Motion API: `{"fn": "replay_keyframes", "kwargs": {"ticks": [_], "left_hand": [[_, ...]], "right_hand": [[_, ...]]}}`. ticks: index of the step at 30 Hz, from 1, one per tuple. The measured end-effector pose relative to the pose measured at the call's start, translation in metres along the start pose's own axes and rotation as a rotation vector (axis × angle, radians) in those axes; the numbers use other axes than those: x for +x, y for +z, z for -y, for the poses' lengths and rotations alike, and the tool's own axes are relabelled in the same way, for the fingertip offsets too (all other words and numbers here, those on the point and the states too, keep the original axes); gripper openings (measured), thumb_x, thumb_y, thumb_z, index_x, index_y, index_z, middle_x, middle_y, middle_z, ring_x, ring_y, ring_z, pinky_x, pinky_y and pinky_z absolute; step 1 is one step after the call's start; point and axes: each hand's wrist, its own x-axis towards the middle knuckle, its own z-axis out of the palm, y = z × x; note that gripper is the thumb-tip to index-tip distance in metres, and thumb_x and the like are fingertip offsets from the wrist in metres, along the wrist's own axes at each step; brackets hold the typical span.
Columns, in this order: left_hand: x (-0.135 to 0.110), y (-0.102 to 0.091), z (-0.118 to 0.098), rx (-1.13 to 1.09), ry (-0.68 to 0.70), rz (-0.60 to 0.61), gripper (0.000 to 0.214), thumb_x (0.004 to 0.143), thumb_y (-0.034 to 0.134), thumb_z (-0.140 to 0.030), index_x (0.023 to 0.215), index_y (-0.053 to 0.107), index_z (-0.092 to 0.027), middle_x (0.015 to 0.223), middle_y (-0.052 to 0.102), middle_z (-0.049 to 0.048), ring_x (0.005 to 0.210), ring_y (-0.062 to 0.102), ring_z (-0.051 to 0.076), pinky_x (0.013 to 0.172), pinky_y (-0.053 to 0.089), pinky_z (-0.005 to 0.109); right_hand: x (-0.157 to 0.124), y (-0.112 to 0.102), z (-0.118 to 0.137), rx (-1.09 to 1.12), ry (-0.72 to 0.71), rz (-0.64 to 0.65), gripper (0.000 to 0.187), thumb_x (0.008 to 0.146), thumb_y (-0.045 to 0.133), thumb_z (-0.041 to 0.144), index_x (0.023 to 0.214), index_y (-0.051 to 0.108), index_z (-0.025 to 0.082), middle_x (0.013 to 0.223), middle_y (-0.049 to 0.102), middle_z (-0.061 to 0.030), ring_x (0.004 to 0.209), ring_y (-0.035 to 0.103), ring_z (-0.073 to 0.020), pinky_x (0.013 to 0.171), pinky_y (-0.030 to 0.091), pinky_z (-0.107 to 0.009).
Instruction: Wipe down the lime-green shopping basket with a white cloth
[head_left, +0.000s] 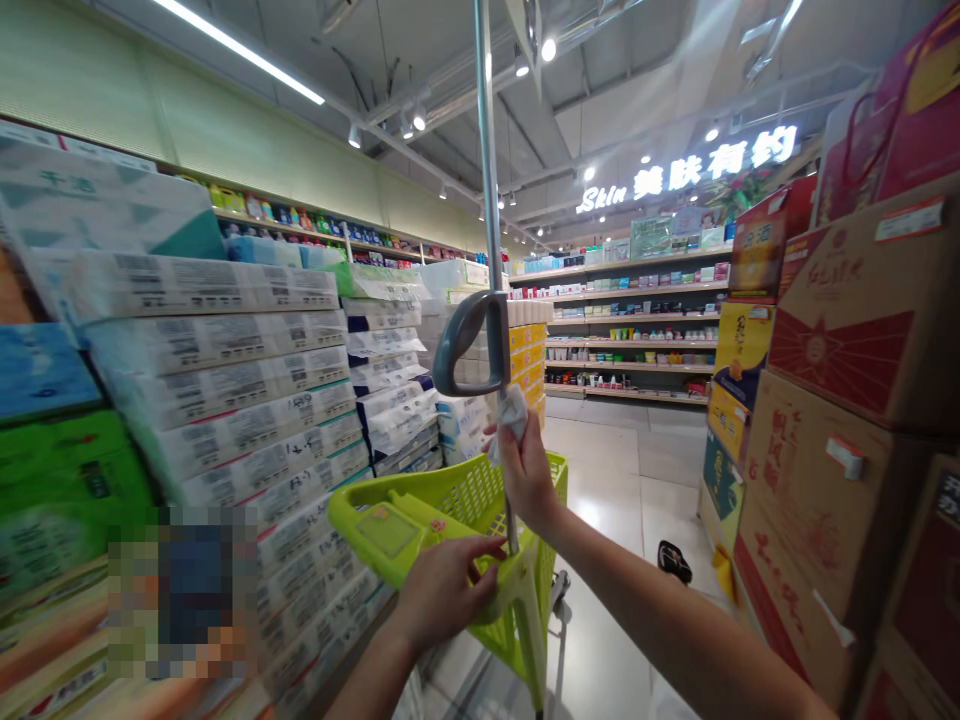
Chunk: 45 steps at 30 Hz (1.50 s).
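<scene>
A lime-green plastic shopping basket (pixel 420 515) on a wheeled frame stands in front of me, with a tall metal pole (pixel 489 200) rising from its near side and a grey handle (pixel 463 345) on the pole. My left hand (pixel 446 590) grips the basket's near rim beside the pole's base. My right hand (pixel 529 475) is closed around the pole and presses a crumpled white cloth or tissue (pixel 514 410) against it, just below the grey handle.
Stacked tissue and paper packs (pixel 240 380) fill the left side. Red and brown cardboard boxes (pixel 847 400) are piled on the right. An aisle of pale floor tiles (pixel 622 470) runs ahead to shelves of bottles (pixel 637 330). A dark object (pixel 673 560) lies on the floor.
</scene>
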Motion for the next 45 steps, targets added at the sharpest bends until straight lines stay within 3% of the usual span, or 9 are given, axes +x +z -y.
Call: {"fn": "replay_keyframes", "kwargs": {"ticks": [7,16,19,26,31,35,38,41,45], "left_hand": [[-0.007,-0.008,-0.009,0.085,0.029,-0.013,0.040,0.077,0.051,-0.028,0.113,0.068,-0.033,0.106,0.075,-0.0027,0.084,0.070,0.018,0.081,0.048,0.029],[-0.003,-0.003,-0.005,0.051,0.024,0.005,0.041,0.082,0.048,-0.037,0.118,0.067,-0.028,0.108,0.074,0.0007,0.083,0.070,0.019,0.075,0.050,0.029],[-0.004,-0.003,-0.004,0.066,0.026,0.009,0.040,0.083,0.048,-0.037,0.117,0.068,-0.030,0.107,0.075,0.0000,0.080,0.070,0.018,0.073,0.050,0.029],[-0.008,-0.005,-0.003,0.080,0.077,0.000,0.036,0.082,0.051,-0.035,0.111,0.072,-0.031,0.110,0.074,-0.0006,0.086,0.070,0.018,0.080,0.048,0.027],[-0.008,-0.005,-0.002,0.085,0.094,-0.021,0.033,0.082,0.051,-0.035,0.107,0.073,-0.033,0.108,0.074,0.0001,0.092,0.069,0.020,0.082,0.049,0.028],[-0.008,-0.006,-0.001,0.105,0.099,0.002,0.034,0.084,0.050,-0.036,0.109,0.073,-0.033,0.110,0.074,0.0002,0.091,0.069,0.020,0.080,0.049,0.028],[-0.009,-0.006,0.001,0.117,0.113,0.022,0.035,0.085,0.049,-0.035,0.110,0.072,-0.033,0.109,0.074,0.0000,0.090,0.069,0.019,0.079,0.048,0.028],[-0.009,-0.007,0.002,0.111,0.144,0.024,0.034,0.083,0.050,-0.032,0.109,0.073,-0.032,0.108,0.074,0.0000,0.091,0.069,0.019,0.080,0.047,0.028],[-0.007,-0.009,0.001,0.084,0.139,0.054,0.034,0.080,0.051,-0.027,0.105,0.073,-0.030,0.101,0.075,-0.0004,0.080,0.069,0.017,0.075,0.047,0.026]], "right_hand": [[-0.098,-0.034,-0.057,-0.330,0.028,0.118,0.024,0.093,0.046,0.031,0.114,0.043,0.022,0.091,0.064,-0.0053,0.073,0.062,-0.0177,0.067,0.050,-0.033],[-0.021,-0.005,0.000,0.166,0.090,0.017,0.021,0.092,0.049,0.044,0.099,0.046,0.024,0.089,0.061,0.0000,0.066,0.059,-0.0109,0.064,0.049,-0.026],[-0.030,-0.006,-0.009,0.254,0.185,0.028,0.028,0.090,0.048,0.051,0.095,0.046,0.024,0.078,0.058,0.0028,0.059,0.055,-0.0101,0.057,0.045,-0.024],[-0.105,-0.051,-0.049,-0.162,0.230,0.214,0.021,0.093,0.043,0.042,0.091,0.050,0.023,0.077,0.055,0.0000,0.069,0.052,-0.0148,0.067,0.045,-0.028],[-0.089,-0.075,-0.055,-0.461,0.129,0.447,0.007,0.083,0.045,0.024,0.078,0.049,0.022,0.073,0.050,0.0013,0.067,0.047,-0.0148,0.065,0.039,-0.027],[-0.077,-0.083,-0.062,-0.544,0.121,0.582,0.013,0.077,0.045,0.021,0.064,0.045,0.021,0.066,0.049,0.0019,0.066,0.046,-0.0143,0.066,0.038,-0.025],[-0.081,-0.078,-0.057,-0.395,0.217,0.552,0.015,0.078,0.045,0.024,0.064,0.047,0.021,0.066,0.052,0.0017,0.066,0.048,-0.0142,0.066,0.039,-0.025],[-0.078,-0.064,-0.039,-0.001,0.408,0.456,0.016,0.083,0.044,0.032,0.079,0.054,0.020,0.073,0.062,-0.0007,0.068,0.057,-0.0158,0.065,0.044,-0.027],[-0.041,-0.041,-0.004,0.403,0.516,0.344,0.026,0.084,0.047,0.040,0.096,0.056,0.018,0.082,0.070,-0.0055,0.069,0.066,-0.0185,0.067,0.051,-0.032]]}}
